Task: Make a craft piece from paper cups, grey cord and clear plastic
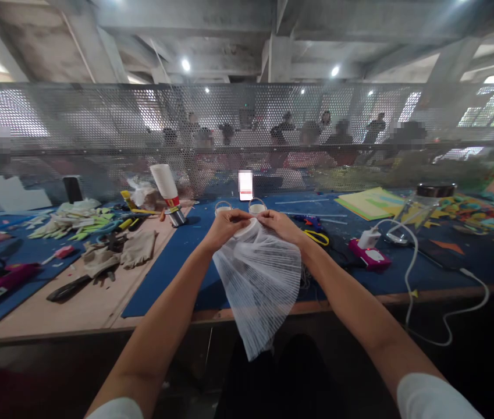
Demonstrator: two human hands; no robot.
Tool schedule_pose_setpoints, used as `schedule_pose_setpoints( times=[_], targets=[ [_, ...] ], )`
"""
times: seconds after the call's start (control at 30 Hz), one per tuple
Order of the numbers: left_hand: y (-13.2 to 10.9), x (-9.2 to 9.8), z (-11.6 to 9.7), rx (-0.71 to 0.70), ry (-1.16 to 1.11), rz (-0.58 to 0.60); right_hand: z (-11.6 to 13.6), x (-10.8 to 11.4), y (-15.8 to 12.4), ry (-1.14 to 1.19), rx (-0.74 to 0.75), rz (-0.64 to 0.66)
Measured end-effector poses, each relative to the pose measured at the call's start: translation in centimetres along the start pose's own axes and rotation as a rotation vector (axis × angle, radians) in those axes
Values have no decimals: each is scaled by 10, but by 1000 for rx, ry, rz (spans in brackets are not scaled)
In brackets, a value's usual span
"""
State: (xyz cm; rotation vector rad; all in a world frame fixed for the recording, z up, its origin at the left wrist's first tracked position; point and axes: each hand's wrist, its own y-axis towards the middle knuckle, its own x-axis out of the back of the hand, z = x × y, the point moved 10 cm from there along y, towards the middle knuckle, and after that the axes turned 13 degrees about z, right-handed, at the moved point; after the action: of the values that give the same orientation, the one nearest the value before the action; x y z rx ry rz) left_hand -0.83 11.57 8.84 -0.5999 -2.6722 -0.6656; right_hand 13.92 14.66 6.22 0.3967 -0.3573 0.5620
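Both my hands are raised over the bench edge, pinching the gathered top of a sheer white pleated mesh fabric (262, 273). My left hand (228, 226) is closed at its left side, beside a small white rounded piece partly covered by the mesh. My right hand (280, 226) is closed on the top right edge. The fabric fans out and hangs to a point below the bench. Just behind the hands stand two small white cups (258, 208) with thin arched handles; the fingers partly hide them.
A phone (245, 185) stands upright at the back. Leftward lie work gloves (139, 249), a stack of paper cups (164, 181) and a magenta power strip (4, 284). To the right are a glue gun (308, 222), another magenta power strip (369, 255), a white cable and a glass jar (425, 203).
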Motion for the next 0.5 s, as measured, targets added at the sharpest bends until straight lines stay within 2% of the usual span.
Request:
schedule_pose_setpoints(
  times=[0.13,0.3,0.5],
  targets=[
    [-2,10,-4,-4,114,-60,-1,11,-5,164,-11,-92],
    [-5,35,11,89,241,-181,13,31,-14,179,101,-261],
    [-15,61,18,205,540,-363,9,41,-17,276,148,-337]
  ],
)
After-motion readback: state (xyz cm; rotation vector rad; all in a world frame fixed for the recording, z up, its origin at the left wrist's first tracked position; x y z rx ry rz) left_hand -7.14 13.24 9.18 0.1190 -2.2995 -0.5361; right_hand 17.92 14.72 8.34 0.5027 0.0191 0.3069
